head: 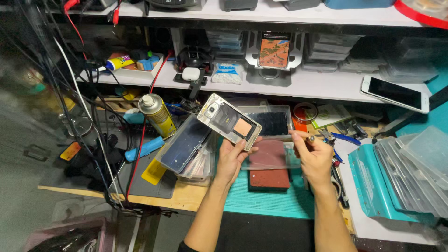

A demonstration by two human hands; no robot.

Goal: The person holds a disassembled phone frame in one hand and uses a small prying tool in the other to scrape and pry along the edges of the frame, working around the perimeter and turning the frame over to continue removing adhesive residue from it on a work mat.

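Opened phone frame [229, 121], back cover off, copper patch and camera module showing, raised tilted above the counter [186, 196]. Left hand [232, 158] closed in a grip on its lower edge, thumb across the rim. Right hand [313, 156] just beside, fingers pinched shut on a thin tool [303, 137]. Below: teal mat [266, 200], red block [269, 177], clear plastic boxes [186, 147]. Further left, yellow spray can [157, 113], blue-handled tool [144, 148], tangled cables [93, 140].

Pale metal phone frame [228, 121] (copper patch); matt teal mat [266, 198].
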